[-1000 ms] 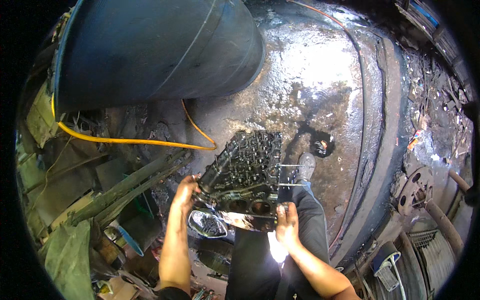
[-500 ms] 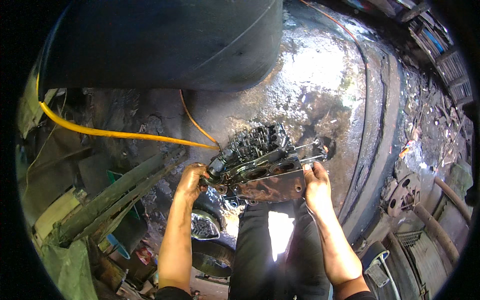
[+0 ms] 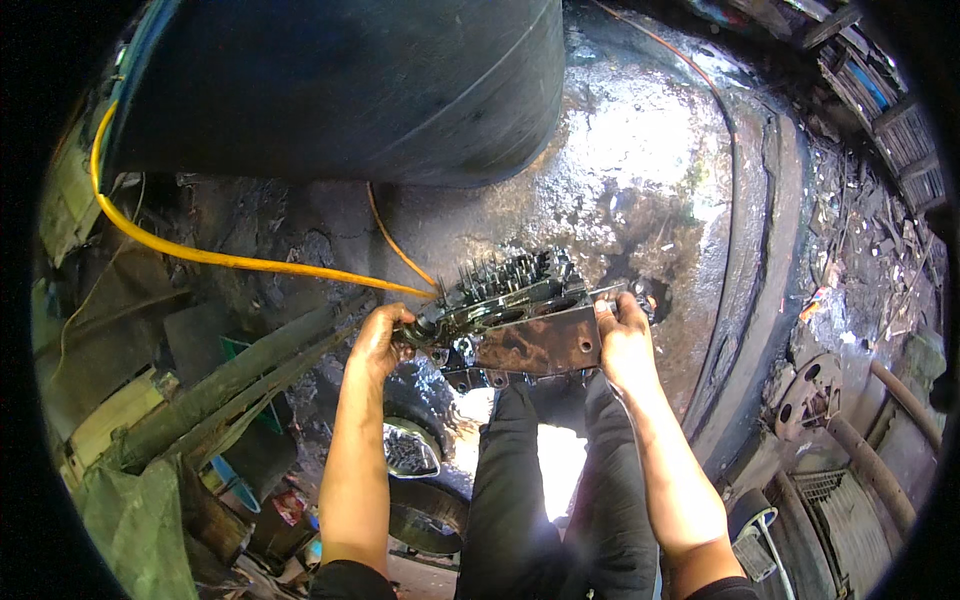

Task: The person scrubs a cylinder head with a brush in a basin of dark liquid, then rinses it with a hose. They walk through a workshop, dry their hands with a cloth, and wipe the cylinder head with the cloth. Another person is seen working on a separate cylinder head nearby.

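I hold a heavy, oily metal engine block part (image 3: 520, 325) in front of me, lifted above my legs. It is dark and greasy, with studs and round bores on its upper side and a flat rusty plate facing me. My left hand (image 3: 378, 340) grips its left end. My right hand (image 3: 622, 340) grips its right end. The part is tilted, its top leaning away from me.
A large black tyre (image 3: 340, 80) fills the upper left. A yellow hose (image 3: 230, 260) runs across the oily wet ground (image 3: 640, 170) to the part. Metal bars (image 3: 230, 385) and a small bowl (image 3: 410, 450) lie at lower left; a brake disc (image 3: 810, 395) and pipes at right.
Both hands lifted the engine part off the ground and tipped it up; the right hand shifted to its right end, and it now sits higher and closer to me.
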Demonstrator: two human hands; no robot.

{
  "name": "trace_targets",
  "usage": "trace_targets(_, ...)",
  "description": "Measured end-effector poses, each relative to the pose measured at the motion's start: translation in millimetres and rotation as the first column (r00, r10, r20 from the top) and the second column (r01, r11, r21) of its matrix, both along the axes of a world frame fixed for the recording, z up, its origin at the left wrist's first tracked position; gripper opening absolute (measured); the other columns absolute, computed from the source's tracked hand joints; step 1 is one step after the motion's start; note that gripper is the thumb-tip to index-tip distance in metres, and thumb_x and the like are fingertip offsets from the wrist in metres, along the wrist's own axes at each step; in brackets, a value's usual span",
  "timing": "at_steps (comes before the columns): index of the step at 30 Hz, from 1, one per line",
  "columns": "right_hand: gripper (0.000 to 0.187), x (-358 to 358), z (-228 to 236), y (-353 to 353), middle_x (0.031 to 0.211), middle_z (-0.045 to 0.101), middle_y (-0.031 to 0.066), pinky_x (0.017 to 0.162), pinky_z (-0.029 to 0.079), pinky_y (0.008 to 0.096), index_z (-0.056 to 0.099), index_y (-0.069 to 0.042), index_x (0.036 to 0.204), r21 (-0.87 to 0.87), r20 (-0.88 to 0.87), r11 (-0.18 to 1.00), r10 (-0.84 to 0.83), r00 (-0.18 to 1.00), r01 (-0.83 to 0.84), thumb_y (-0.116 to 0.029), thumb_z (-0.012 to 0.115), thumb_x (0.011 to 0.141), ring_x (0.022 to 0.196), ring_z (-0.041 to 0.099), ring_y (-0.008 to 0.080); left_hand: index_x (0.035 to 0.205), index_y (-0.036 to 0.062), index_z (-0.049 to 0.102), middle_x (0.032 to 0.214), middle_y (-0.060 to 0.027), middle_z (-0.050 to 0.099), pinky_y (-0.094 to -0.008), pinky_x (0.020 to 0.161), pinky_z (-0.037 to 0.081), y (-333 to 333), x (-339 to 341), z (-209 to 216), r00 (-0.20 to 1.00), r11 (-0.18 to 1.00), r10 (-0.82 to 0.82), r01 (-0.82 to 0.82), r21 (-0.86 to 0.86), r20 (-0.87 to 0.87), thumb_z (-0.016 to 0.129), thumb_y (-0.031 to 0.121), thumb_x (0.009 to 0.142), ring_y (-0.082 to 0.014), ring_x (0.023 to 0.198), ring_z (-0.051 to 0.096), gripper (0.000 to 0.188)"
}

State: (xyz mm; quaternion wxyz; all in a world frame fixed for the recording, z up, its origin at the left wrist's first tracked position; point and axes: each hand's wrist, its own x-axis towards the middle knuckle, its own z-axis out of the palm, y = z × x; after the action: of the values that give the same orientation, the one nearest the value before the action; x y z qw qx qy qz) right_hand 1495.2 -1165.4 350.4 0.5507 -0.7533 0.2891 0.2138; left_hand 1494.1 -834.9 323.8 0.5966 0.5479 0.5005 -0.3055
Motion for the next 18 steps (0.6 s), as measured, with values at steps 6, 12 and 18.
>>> trace_targets(6, 0.019, 10.4, -10.4, -1.0, 0.092, 0.063, 0.0200, 0.080, 0.045, 0.0367, 0.057, -0.001, 0.101, -0.011, 0.051, 0.998, 0.063, 0.997, -0.062, -0.017, 0.050, 0.094, 0.089, 0.061, 0.0302, 0.088, 0.0117, 0.061, 0.077, -0.0042, 0.064, -0.0300, 0.052, 0.047, -11.6, -3.8, 14.8, 0.957, 0.957, 0.270, -0.255, -0.136, 0.107, 0.060, 0.026, 0.087, -0.0183, 0.067, 0.063, 0.014)
trace_targets(12, 0.020, 11.3, -25.9, -6.9, 0.096, 0.062, 0.0187, 0.084, 0.044, 0.0349, 0.058, 0.000, 0.100, 0.088, 0.001, 0.995, 0.042, 0.999, -0.042, -0.017, 0.051, 0.093, 0.092, 0.059, 0.0266, 0.094, 0.0091, 0.061, 0.076, -0.0037, 0.064, -0.0262, 0.043, 0.044, -21.0, -10.1, 6.3, 0.961, 0.992, 0.122, -0.124, -0.007, 0.249, 0.061, 0.032, 0.089, -0.0136, 0.052, 0.057, 0.023)
trace_targets(18, 0.018, 1.8, -43.7, -10.8, 0.088, 0.061, 0.0097, 0.063, 0.046, 0.0285, 0.058, -0.002, 0.102, 0.016, 0.122, 0.997, 0.072, 0.990, -0.075, -0.015, 0.052, 0.093, 0.075, 0.057, 0.0150, 0.094, 0.0064, 0.059, 0.070, -0.0035, 0.060, -0.0248, 0.039, 0.045, -23.0, -16.3, 2.8, 0.952, 0.990, 0.080, -0.112, 0.091, 0.296, 0.059, 0.039, 0.091, -0.0106, 0.045, 0.052, 0.033)
